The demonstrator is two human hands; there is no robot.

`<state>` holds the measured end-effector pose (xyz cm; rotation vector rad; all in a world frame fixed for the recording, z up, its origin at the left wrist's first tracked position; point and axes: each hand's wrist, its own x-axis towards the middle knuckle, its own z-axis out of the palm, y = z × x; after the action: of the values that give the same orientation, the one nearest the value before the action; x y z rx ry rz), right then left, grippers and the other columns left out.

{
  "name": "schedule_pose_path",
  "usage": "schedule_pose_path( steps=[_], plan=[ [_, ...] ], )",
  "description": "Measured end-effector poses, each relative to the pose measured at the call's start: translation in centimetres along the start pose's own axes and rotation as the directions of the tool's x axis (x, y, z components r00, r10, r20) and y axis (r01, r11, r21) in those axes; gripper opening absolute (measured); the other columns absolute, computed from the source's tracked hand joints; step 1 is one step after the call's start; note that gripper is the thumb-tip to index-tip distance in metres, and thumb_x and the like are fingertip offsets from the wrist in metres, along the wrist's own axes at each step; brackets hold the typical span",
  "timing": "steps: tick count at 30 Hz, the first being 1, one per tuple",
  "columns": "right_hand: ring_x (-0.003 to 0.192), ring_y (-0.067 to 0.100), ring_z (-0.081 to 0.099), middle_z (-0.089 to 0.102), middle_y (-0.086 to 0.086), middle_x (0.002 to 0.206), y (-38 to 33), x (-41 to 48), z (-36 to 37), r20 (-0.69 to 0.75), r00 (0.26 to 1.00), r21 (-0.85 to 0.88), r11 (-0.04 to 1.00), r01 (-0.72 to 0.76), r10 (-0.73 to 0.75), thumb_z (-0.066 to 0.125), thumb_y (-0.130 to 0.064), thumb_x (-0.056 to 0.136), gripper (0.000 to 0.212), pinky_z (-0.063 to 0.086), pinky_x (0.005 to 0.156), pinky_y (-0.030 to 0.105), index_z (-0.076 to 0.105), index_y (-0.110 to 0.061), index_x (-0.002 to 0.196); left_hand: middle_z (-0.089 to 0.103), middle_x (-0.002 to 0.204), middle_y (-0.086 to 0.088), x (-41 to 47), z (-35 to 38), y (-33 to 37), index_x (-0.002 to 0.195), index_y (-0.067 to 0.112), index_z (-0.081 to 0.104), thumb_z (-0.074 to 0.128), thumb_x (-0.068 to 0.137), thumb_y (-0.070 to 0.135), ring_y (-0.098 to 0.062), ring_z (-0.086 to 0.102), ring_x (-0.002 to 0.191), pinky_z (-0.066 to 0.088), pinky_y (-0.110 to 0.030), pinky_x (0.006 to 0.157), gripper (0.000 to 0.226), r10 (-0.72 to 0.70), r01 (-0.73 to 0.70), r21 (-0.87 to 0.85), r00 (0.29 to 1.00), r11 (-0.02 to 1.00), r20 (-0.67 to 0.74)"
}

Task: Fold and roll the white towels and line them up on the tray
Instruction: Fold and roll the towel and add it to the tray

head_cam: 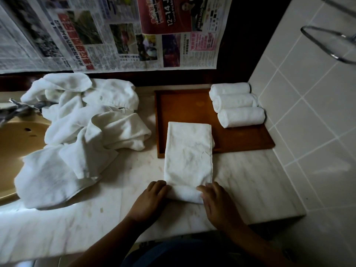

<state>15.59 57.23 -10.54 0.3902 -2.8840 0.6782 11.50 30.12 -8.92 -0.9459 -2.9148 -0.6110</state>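
A white towel, folded into a long strip, lies on the marble counter with its far end over the wooden tray. Its near end is curled into a small roll. My left hand grips the roll's left end and my right hand grips its right end, fingers curled over it. Three rolled white towels lie side by side along the tray's right side. A heap of loose white towels covers the counter to the left.
A beige sink with a metal tap sits at the far left, partly under the heap. Newspaper sheets hang on the wall behind. A tiled wall bounds the right; the counter's front edge runs close to my body.
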Motion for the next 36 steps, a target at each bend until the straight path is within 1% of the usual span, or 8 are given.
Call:
schedule_pose_path(
  steps=[3, 6, 12, 18, 22, 28, 31, 36],
  plan=[
    [0.102, 0.02, 0.062, 0.057, 0.003, 0.122, -0.1, -0.8, 0.0, 0.02, 0.999, 0.048, 0.998, -0.044, 0.043, 0.048, -0.047, 0.1, 0.035, 0.056, 0.08, 0.033, 0.055, -0.03, 0.13, 0.058, 0.118, -0.006, 0.2, -0.3, 0.0, 0.122, 0.013, 0.059, 0.046, 0.094, 0.035, -0.023, 0.057, 0.099, 0.056, -0.029, 0.073, 0.038, -0.014, 0.015, -0.04, 0.999, 0.999, 0.035],
    [0.105, 0.017, 0.062, 0.055, 0.0, 0.126, -0.2, -1.5, 0.0, 0.038, 0.998, 0.091, 0.994, -0.053, 0.049, 0.051, -0.056, 0.097, 0.041, 0.057, 0.076, 0.031, 0.052, -0.036, 0.132, 0.057, 0.118, -0.003, 0.3, -0.5, 0.0, 0.123, 0.016, 0.059, 0.048, 0.095, 0.035, -0.023, 0.057, 0.1, 0.056, -0.033, 0.075, 0.035, -0.057, 0.064, -0.103, 0.996, 0.993, 0.073],
    [0.101, 0.012, 0.061, 0.052, -0.003, 0.123, -0.1, -1.3, 0.0, 0.014, 0.999, 0.083, 0.995, -0.049, 0.048, 0.051, -0.055, 0.098, 0.039, 0.056, 0.073, 0.025, 0.057, -0.033, 0.129, 0.057, 0.117, -0.001, 0.5, -0.8, 0.3, 0.121, 0.017, 0.061, 0.059, 0.093, 0.025, -0.022, 0.056, 0.101, 0.054, -0.031, 0.078, 0.03, -0.089, 0.098, -0.135, 0.993, 0.986, 0.075],
    [0.09, 0.021, 0.059, 0.058, -0.001, 0.101, 0.2, 0.4, 0.4, -0.045, 0.998, 0.001, 0.999, -0.049, 0.049, 0.035, -0.049, 0.104, 0.042, 0.054, 0.071, 0.036, 0.066, -0.022, 0.115, 0.057, 0.118, 0.001, 2.1, -1.8, 0.6, 0.127, 0.019, 0.061, 0.059, 0.097, 0.027, -0.018, 0.057, 0.104, 0.047, -0.023, 0.083, 0.031, -0.203, 0.228, -0.208, 0.97, 0.951, 0.138],
    [0.083, 0.024, 0.059, 0.057, 0.002, 0.1, -0.3, 1.2, 0.4, -0.027, 0.998, -0.01, 0.998, -0.065, 0.064, 0.041, -0.036, 0.102, 0.032, 0.053, 0.065, 0.038, 0.064, -0.022, 0.118, 0.057, 0.118, 0.001, 2.8, -1.9, 0.3, 0.125, 0.019, 0.062, 0.058, 0.097, 0.028, -0.018, 0.058, 0.105, 0.045, -0.021, 0.085, 0.03, -0.26, 0.302, -0.256, 0.947, 0.918, 0.188],
    [0.108, 0.013, 0.053, 0.05, -0.003, 0.127, -0.4, -1.1, 0.6, 0.033, 0.998, 0.093, 0.994, -0.061, 0.058, 0.062, -0.048, 0.088, 0.049, 0.051, 0.082, 0.025, 0.056, -0.032, 0.134, 0.057, 0.103, 0.003, 3.2, -1.8, -0.1, 0.112, 0.018, 0.063, 0.055, 0.098, 0.024, -0.02, 0.059, 0.098, 0.04, -0.02, 0.078, 0.017, -0.297, 0.362, -0.267, 0.921, 0.893, 0.253],
    [0.109, 0.015, 0.056, 0.049, -0.005, 0.128, -0.3, -1.2, 0.7, 0.012, 0.997, 0.122, 0.99, -0.073, 0.072, 0.072, -0.034, 0.084, 0.05, 0.054, 0.086, 0.03, 0.056, -0.034, 0.132, 0.06, 0.1, 0.002, 3.1, -1.7, -0.1, 0.106, 0.02, 0.064, 0.054, 0.098, 0.026, -0.02, 0.06, 0.096, 0.041, -0.023, 0.077, 0.014, -0.316, 0.388, -0.263, 0.907, 0.883, 0.278],
    [0.109, 0.017, 0.056, 0.053, -0.002, 0.124, -0.1, -0.3, 0.7, -0.075, 0.997, 0.066, 0.998, 0.001, 0.004, 0.06, -0.044, 0.089, 0.039, 0.05, 0.091, 0.029, 0.062, -0.028, 0.124, 0.063, 0.104, 0.0, 3.0, -1.6, 0.1, 0.106, 0.021, 0.064, 0.05, 0.101, 0.029, -0.017, 0.058, 0.096, 0.037, -0.022, 0.074, 0.017, -0.336, 0.416, -0.266, 0.894, 0.87, 0.298]
  ],
)
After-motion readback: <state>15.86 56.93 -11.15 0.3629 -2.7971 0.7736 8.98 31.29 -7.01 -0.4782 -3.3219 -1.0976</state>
